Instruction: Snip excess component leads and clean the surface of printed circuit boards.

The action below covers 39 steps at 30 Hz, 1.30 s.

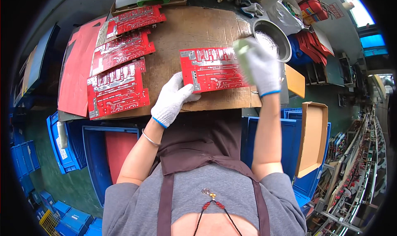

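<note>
A red circuit board (217,70) with silvery solder traces lies on the brown cardboard (194,27) in front of me. My left hand (170,100), in a white knit glove, grips the board's lower left corner. At the board's right end, my gloved right hand (266,68) is closed around a green brush (244,60), blurred by motion. The brush covers part of the right edge, so I cannot tell how firmly it touches. To the left, a near board (118,89), a middle board (122,52) and a far board (135,20) lie in an overlapping row.
A round metal pan (286,44) stands just beyond my right hand. Red sheets (78,75) lie at the table's left side. Blue crates (93,161) flank me below the table edge, with an open cardboard box (313,139) on the right one.
</note>
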Each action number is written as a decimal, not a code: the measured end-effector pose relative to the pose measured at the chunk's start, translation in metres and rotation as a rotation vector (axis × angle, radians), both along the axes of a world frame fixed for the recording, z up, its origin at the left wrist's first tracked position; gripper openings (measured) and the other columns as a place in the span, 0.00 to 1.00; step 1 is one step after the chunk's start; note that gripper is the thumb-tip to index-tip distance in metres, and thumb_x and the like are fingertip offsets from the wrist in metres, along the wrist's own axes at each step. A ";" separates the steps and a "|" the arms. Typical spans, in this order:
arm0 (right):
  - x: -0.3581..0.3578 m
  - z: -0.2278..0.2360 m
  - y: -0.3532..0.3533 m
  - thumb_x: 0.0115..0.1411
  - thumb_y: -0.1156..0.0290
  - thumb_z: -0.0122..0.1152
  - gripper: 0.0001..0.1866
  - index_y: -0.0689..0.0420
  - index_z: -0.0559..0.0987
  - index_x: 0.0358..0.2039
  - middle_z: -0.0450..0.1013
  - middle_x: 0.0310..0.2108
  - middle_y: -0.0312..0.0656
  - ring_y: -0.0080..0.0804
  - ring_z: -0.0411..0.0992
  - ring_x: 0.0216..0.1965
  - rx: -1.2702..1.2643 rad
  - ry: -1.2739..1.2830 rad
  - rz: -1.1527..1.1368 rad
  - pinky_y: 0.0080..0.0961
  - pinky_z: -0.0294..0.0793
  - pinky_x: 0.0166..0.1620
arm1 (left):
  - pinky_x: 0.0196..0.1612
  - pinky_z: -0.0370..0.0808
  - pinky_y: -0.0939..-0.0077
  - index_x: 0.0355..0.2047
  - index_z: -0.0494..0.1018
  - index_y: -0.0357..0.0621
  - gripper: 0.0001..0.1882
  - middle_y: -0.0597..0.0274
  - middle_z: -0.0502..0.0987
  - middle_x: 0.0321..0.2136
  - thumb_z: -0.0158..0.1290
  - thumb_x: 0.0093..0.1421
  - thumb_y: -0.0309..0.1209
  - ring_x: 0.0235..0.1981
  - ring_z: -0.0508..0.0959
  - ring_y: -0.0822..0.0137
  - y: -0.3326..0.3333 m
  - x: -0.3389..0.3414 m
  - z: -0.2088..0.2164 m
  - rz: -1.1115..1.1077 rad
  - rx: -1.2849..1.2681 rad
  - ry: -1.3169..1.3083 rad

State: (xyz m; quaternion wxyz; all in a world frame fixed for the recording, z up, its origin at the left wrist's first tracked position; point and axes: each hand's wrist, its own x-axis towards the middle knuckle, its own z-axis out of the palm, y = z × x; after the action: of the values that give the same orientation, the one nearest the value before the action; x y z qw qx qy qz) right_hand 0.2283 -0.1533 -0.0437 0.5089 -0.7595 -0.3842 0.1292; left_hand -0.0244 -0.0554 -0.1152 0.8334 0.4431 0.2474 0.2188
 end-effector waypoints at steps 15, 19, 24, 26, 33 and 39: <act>-0.081 -0.006 0.008 0.65 0.76 0.58 0.17 0.59 0.82 0.54 0.82 0.43 0.57 0.42 0.84 0.44 -0.041 -0.384 -0.029 0.31 0.81 0.49 | 0.52 0.82 0.68 0.62 0.65 0.29 0.23 0.51 0.77 0.53 0.52 0.69 0.23 0.50 0.81 0.63 -0.014 0.000 -0.006 0.039 0.200 0.047; -0.054 0.002 -0.008 0.64 0.75 0.60 0.14 0.61 0.83 0.49 0.82 0.41 0.55 0.48 0.83 0.43 0.009 -0.188 -0.152 0.35 0.82 0.47 | 0.53 0.82 0.67 0.63 0.65 0.29 0.23 0.51 0.78 0.52 0.52 0.69 0.23 0.51 0.81 0.63 -0.014 0.004 -0.008 0.045 0.156 0.002; -0.099 -0.010 0.028 0.63 0.76 0.61 0.17 0.59 0.82 0.53 0.81 0.42 0.57 0.46 0.83 0.45 0.001 -0.350 0.045 0.33 0.80 0.51 | 0.53 0.82 0.65 0.61 0.66 0.28 0.22 0.51 0.79 0.51 0.51 0.68 0.22 0.50 0.81 0.63 -0.014 -0.002 -0.006 0.065 0.338 0.116; -0.044 -0.011 0.009 0.65 0.76 0.59 0.17 0.58 0.82 0.55 0.83 0.41 0.53 0.35 0.84 0.37 -0.034 -0.401 -0.128 0.29 0.83 0.42 | 0.53 0.82 0.65 0.61 0.66 0.29 0.22 0.51 0.78 0.51 0.52 0.68 0.22 0.49 0.81 0.63 -0.013 -0.001 -0.011 0.054 0.136 0.007; -0.122 -0.012 0.058 0.63 0.77 0.58 0.18 0.59 0.82 0.53 0.82 0.43 0.55 0.37 0.84 0.43 -0.021 -0.381 0.299 0.32 0.81 0.47 | 0.53 0.82 0.66 0.61 0.66 0.29 0.22 0.52 0.78 0.52 0.52 0.69 0.22 0.49 0.81 0.63 -0.015 -0.004 -0.008 0.067 0.218 0.054; 0.012 -0.007 -0.001 0.67 0.75 0.56 0.17 0.57 0.83 0.55 0.84 0.36 0.46 0.26 0.82 0.31 -0.036 -0.048 -0.112 0.22 0.82 0.34 | 0.53 0.82 0.67 0.61 0.66 0.28 0.23 0.50 0.78 0.52 0.53 0.67 0.22 0.49 0.80 0.63 -0.014 0.003 -0.009 0.036 0.162 0.019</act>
State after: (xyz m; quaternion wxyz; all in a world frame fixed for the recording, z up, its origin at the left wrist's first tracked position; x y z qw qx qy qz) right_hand 0.2400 -0.1547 -0.0510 0.4922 -0.7918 -0.3505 0.0892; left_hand -0.0212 -0.0693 -0.1237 0.7884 0.5064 0.2448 0.2490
